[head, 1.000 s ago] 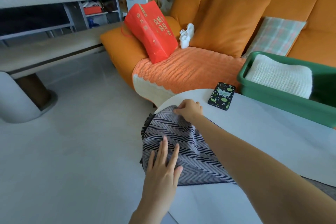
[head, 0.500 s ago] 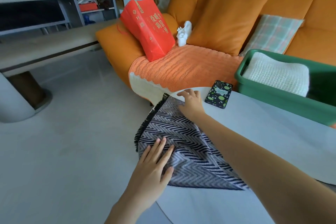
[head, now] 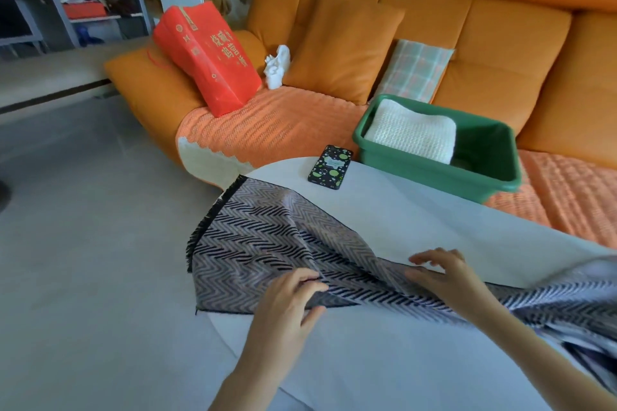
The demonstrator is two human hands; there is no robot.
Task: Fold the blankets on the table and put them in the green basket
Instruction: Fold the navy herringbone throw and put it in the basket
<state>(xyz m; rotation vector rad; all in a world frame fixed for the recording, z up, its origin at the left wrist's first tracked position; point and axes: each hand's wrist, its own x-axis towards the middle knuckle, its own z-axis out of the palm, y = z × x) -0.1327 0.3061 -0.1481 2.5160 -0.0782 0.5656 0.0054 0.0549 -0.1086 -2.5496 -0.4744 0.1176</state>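
Both nearer now; left hand (head: 287, 305) fingers pinch blanket (head: 267, 237) edge, right hand (head: 445, 280) fingers loose atop

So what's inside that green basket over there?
A folded white knitted blanket lies in the green basket, at one end. The other end shows only bare green wall. Whatever lies beneath the blanket is covered, so I cannot tell.

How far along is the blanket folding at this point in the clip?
Done: one white knitted blanket lies folded in the green basket. In hand: the herringbone blanket lies rumpled and unfolded on the table, with the left hand pinching its near edge and the right hand on its far edge, grip unclear. Left: fold it and put it in the basket.
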